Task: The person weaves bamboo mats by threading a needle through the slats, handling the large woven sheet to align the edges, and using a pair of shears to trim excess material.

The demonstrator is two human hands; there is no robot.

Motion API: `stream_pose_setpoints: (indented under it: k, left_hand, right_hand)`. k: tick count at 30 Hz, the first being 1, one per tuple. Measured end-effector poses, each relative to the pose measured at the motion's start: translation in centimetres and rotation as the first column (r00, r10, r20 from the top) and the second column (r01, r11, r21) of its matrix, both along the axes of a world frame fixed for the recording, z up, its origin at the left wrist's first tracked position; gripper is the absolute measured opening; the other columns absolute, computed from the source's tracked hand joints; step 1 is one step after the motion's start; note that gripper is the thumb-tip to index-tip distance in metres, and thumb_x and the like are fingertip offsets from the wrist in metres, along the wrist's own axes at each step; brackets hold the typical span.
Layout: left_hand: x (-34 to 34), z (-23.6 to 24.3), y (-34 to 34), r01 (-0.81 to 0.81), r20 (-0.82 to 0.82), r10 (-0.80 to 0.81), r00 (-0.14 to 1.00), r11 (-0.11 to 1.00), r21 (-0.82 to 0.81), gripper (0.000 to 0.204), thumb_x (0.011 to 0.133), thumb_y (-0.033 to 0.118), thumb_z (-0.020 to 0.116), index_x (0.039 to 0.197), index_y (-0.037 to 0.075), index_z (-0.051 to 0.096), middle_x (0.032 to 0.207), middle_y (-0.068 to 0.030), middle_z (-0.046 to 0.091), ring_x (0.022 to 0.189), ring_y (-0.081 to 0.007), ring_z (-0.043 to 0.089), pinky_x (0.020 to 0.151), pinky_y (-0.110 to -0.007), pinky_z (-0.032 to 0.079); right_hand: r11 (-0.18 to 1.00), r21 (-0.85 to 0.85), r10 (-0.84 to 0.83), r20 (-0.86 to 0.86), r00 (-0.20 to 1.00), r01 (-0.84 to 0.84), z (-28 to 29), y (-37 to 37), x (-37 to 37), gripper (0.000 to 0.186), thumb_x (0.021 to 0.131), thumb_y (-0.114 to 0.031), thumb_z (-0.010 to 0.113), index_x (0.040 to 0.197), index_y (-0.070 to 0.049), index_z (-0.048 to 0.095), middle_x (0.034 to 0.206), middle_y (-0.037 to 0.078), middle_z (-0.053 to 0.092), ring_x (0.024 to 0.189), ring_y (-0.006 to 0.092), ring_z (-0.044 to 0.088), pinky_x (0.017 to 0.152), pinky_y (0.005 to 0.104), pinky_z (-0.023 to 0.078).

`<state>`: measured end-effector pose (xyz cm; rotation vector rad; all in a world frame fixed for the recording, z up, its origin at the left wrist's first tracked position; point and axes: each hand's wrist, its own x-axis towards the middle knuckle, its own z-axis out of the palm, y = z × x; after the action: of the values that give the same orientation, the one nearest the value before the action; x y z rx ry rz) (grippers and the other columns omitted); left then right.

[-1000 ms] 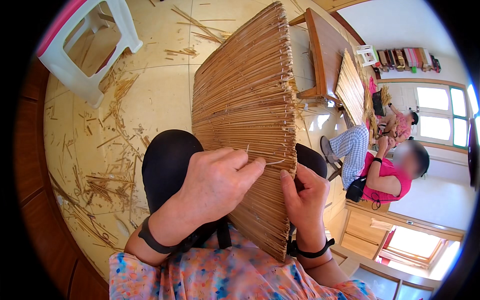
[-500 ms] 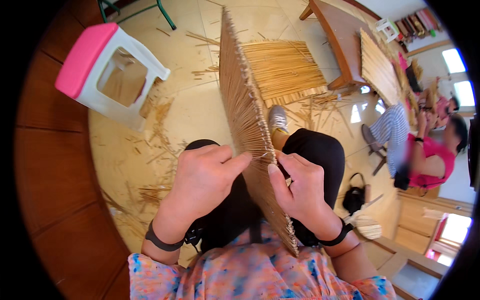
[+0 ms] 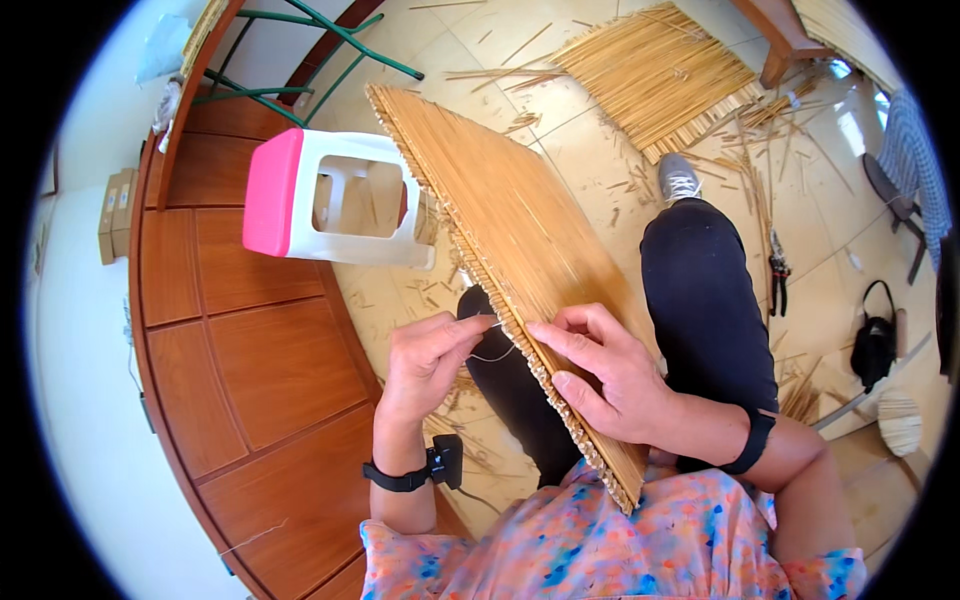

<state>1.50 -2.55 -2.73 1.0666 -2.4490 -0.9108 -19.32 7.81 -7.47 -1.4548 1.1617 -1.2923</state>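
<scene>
A stiff mat of thin straw-coloured sticks (image 3: 500, 220) stands slanted between my knees, its stitched, bound edge running toward my lap. My left hand (image 3: 428, 360) pinches a thin pale needle or thread at that edge, with a loop of pale cord (image 3: 493, 357) hanging below; which it is exactly is too small to tell. My right hand (image 3: 610, 375) grips the mat by the edge, thumb and index finger lying on its smooth face, other fingertips partly hidden.
A pink-topped white stool (image 3: 267, 195) is beside wooden panelled furniture (image 3: 275, 370) and green metal legs (image 3: 340, 35). A second mat (image 3: 650, 70), scattered straws, pliers (image 3: 780, 275), a black bag (image 3: 873, 345) and a wooden table (image 3: 770, 25) are around. Checked fabric (image 3: 910, 150) shows at right.
The view has swung left. The mat has tilted over to show its broad smooth face, and my right hand now lies across that face. My left hand stays at the bound edge.
</scene>
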Motion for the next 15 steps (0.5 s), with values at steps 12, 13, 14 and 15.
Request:
stream_pose_setpoints:
  k: [12, 13, 14, 15]
  left_hand:
    - [-0.3, 0.0, -1.1, 0.111, 0.014, -0.112, 0.994, 0.99, 0.089, 0.021, 0.075, -0.009, 0.065, 0.093, 0.002, 0.066, 0.059, -0.0084, 0.051, 0.05, -0.0203, 0.051, 0.046, -0.031, 0.039]
    - [-0.2, 0.2, -1.3, 0.13, 0.028, -0.133, 0.991, 0.986, 0.104, 0.021, 0.075, -0.009, 0.065, 0.093, 0.001, 0.066, 0.059, -0.0087, 0.052, 0.051, -0.0206, 0.052, 0.046, -0.031, 0.039]
    - [-0.1, 0.4, -1.4, 0.148, 0.04, -0.153, 0.987, 0.982, 0.117, 0.022, 0.075, -0.01, 0.064, 0.094, 0.001, 0.066, 0.06, -0.0091, 0.053, 0.051, -0.021, 0.053, 0.047, -0.032, 0.039]
    - [-0.1, 0.6, -1.6, 0.147, 0.043, -0.154, 0.987, 0.982, 0.121, 0.022, 0.075, -0.01, 0.064, 0.094, 0.001, 0.066, 0.06, -0.0091, 0.053, 0.051, -0.021, 0.053, 0.047, -0.032, 0.039]
  right_hand:
    - [0.993, 0.009, 0.114, 0.02, 0.993, -0.114, -0.4, -0.3, -0.9, 0.052, 0.08, -0.014, 0.065, 0.129, -0.005, 0.05, 0.11, 0.017, 0.048, 0.098, 0.0317, 0.052, 0.082, 0.0381, 0.046]
    - [0.994, 0.006, 0.113, 0.009, 0.994, -0.113, -0.4, -0.3, -0.9, 0.053, 0.08, -0.015, 0.065, 0.129, -0.003, 0.049, 0.111, 0.017, 0.048, 0.098, 0.0324, 0.052, 0.083, 0.0388, 0.046]
    - [0.994, 0.008, 0.113, 0.013, 0.994, -0.113, -0.4, -0.3, -0.9, 0.053, 0.08, -0.015, 0.065, 0.129, -0.003, 0.049, 0.111, 0.017, 0.048, 0.098, 0.0324, 0.052, 0.083, 0.0388, 0.046]
    - [0.994, 0.012, 0.112, 0.009, 0.994, -0.112, -0.4, -0.4, -0.9, 0.054, 0.08, -0.015, 0.065, 0.129, -0.002, 0.048, 0.112, 0.018, 0.048, 0.099, 0.0328, 0.052, 0.083, 0.0391, 0.046]
